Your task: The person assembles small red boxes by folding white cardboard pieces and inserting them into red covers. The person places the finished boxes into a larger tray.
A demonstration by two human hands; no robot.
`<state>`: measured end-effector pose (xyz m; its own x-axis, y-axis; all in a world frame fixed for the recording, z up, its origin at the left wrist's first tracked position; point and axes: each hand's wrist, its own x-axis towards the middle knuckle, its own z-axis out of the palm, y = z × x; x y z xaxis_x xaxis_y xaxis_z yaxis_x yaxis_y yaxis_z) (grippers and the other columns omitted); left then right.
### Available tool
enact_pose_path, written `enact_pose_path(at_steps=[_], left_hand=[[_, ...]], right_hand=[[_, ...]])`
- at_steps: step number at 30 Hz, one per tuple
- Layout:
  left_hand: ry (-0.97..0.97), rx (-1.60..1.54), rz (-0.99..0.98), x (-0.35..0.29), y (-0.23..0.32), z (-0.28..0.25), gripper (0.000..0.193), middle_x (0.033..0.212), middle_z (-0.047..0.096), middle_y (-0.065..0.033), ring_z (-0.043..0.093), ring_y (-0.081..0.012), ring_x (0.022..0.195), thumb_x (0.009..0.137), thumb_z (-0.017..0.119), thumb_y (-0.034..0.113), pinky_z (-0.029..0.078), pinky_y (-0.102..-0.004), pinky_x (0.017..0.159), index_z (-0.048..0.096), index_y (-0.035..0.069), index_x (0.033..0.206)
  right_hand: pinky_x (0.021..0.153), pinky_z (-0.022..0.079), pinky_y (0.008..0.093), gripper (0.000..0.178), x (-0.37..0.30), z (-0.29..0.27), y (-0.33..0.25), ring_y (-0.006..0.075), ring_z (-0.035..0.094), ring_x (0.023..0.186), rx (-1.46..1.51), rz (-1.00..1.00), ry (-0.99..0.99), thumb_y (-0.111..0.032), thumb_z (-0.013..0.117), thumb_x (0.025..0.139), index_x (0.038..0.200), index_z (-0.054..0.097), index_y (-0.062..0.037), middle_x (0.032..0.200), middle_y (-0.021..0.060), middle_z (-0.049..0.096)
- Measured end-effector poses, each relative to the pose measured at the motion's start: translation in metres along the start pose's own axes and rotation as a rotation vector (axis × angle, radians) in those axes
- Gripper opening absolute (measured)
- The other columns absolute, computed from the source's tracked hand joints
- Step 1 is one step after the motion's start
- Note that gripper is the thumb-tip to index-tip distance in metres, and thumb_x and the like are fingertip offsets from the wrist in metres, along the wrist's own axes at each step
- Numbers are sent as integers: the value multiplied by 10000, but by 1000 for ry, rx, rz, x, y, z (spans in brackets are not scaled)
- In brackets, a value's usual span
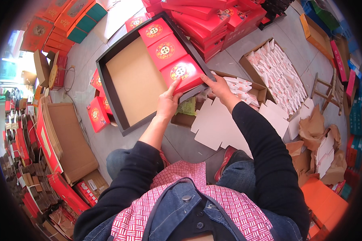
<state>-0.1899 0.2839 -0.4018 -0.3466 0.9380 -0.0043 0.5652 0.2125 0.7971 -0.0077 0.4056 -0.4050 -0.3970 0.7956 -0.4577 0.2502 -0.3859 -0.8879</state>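
Three red boxes (165, 50) line R side of blk tray (132, 76); L hand (167, 103) & R hand (221, 87) both grip nearest box (183, 75) at its near corners.

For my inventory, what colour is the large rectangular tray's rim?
The rim is black, seen best in the head view.

Much under and around the black tray (113, 96) is lost to me.
From here I can't see the undersides of the left hand (169, 102) and right hand (222, 89), so I can't tell whether either grips the nearest red box (181, 74), its top partly washed out by glare. The tray hides parts of the red boxes on the floor (96, 115) and of a greenish item (187, 107). The white packets (277, 70) are too small for me to identify. The top edge crops the red stack (205, 26); goods at far left (22, 146) blur.
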Motion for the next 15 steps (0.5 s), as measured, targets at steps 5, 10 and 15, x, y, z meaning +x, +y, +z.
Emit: enact_pose_path(at_steps=[5, 10, 15], left_hand=[[-26, 51, -22, 0, 5, -2, 539, 1022, 644, -215, 629, -369, 946, 856, 651, 126, 504, -419, 797, 481, 271, 1347], [-14, 53, 20, 1, 3, -2, 536, 1022, 641, -218, 625, -376, 939, 860, 641, 121, 504, -418, 790, 478, 264, 1350], [-18, 87, 59, 0, 0, -1, 539, 999, 641, -219, 619, -378, 937, 870, 631, 131, 496, -423, 798, 457, 253, 1365]], right_hand=[[720, 442, 276, 562, 14, -16, 20, 118, 575, 877, 71, 114, -157, -470, 702, 801, 1177, 620, -61, 971, 30, 643], [813, 441, 333, 309, 15, -23, 24, 129, 568, 890, 189, 160, -147, -290, 647, 855, 1076, 634, -74, 953, 11, 614], [548, 393, 279, 248, 12, -5, 14, 116, 539, 697, 212, 213, 51, -221, 628, 782, 918, 655, -15, 799, 20, 612]])
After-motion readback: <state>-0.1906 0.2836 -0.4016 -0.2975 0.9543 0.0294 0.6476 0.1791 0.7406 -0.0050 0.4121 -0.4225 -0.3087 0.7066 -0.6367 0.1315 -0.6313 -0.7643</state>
